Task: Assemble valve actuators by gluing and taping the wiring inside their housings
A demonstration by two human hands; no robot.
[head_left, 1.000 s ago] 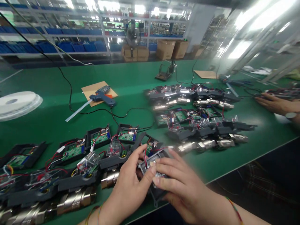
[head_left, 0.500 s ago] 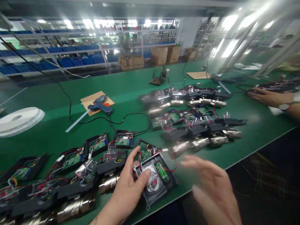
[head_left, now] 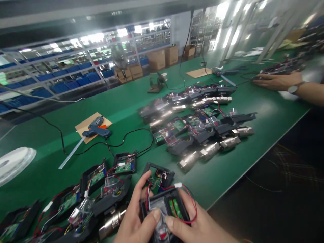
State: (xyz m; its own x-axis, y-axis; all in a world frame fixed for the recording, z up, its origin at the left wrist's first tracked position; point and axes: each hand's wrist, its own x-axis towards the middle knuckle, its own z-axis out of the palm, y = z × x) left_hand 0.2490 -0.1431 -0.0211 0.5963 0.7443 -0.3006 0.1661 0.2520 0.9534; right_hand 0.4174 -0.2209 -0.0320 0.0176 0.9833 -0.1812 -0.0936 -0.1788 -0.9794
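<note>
Presently clamps the grip of left hand (head_left: 136,217) and right hand (head_left: 193,217) on an open box (head_left: 166,203) near the front edge of the bench (head_left: 215,172), with wires (head_left: 195,209) apparently fitted, not yet closed.

The head camera (near the bench (head_left: 222,168)) looks forward and down.

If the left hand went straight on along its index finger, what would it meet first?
Probably the open black case with the green circuit board, just beyond the left hand; depth is unclear.
</note>
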